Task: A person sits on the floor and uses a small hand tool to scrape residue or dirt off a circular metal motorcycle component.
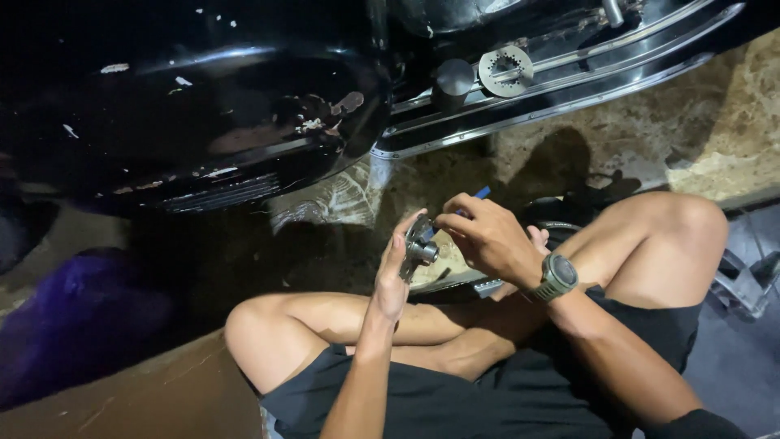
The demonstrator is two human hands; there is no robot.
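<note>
Left hand (394, 272) clamps a metal hub (420, 246) over crossed legs, black bike body (203, 122) close ahead. Right hand (487, 240) pinches a blue tool (479, 195) at the hub. Hub axis runs roughly level, face rightward.

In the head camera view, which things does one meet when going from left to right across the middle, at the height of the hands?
Purple object → left hand → round metal part → right hand → grey wristwatch → raised knee

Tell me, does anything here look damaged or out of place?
Yes. The black body panel of the vehicle has chipped, flaking paint with pale patches. A toothed metal disc lies loose on the chrome running board. The left hand holds a small metal part; the right hand holds a blue tool.
</note>
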